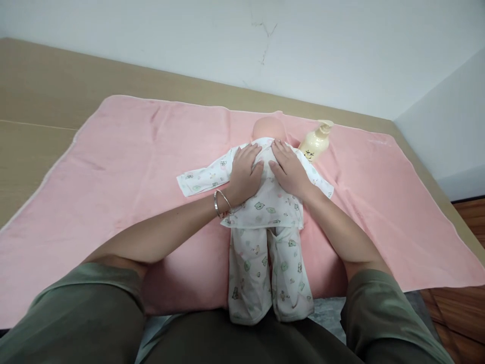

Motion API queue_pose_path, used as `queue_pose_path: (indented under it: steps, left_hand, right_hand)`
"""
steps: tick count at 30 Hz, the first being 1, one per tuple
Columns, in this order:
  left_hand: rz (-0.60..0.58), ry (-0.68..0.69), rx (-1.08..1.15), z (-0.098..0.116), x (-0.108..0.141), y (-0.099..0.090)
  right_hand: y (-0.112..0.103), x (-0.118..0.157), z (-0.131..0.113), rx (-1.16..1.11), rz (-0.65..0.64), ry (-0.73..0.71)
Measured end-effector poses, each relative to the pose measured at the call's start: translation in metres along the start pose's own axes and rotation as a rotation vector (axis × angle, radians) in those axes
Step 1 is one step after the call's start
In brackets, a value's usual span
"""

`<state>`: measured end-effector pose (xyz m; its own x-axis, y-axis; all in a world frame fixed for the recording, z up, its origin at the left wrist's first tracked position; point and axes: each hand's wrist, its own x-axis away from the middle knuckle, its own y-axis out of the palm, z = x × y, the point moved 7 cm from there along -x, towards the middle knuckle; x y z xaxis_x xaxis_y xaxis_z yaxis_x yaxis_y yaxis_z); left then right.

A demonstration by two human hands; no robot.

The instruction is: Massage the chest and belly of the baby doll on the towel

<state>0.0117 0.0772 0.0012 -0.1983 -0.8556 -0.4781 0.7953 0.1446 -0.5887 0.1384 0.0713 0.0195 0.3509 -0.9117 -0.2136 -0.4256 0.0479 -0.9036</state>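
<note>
Pink blanket (182,146), white shirt (265,212) and trousers (250,273) with green prints, cream bottle (316,142)

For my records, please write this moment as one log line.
left hand: flat on doll's shirt | right hand: flat on same shirt | pump bottle: beside doll, on pink blanket

Soft matt pink cloth blanket (182,146), glossy plastic pump btl (315,144), smooth matt wood-look tbl (49,71).

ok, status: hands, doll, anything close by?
Left hand, right hand flat on white printed cloth top of bald doll. Doll lies on pink blanket. Cream pump bottle beside its shoulder, touching neither hand.
</note>
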Motion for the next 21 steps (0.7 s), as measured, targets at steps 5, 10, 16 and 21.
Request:
queue_pose_path:
  steps: [5, 10, 16, 21]
  left_hand:
    - [0.017, -0.050, -0.043, -0.003, 0.002, 0.000]
    - [-0.003, -0.007, -0.081, -0.001, 0.000, 0.002]
    - [-0.110, 0.165, -0.135, 0.013, 0.008, 0.005]
    - [-0.143, 0.116, -0.197, 0.015, -0.002, 0.003]
  right_hand:
    - [0.001, 0.012, -0.004, 0.091, 0.066, 0.134]
    - [-0.002, 0.015, -0.008, 0.085, 0.079, 0.141]
    - [-0.005, 0.002, 0.011, -0.026, -0.016, 0.163]
    - [-0.006, 0.005, 0.005, -0.027, -0.031, 0.187]
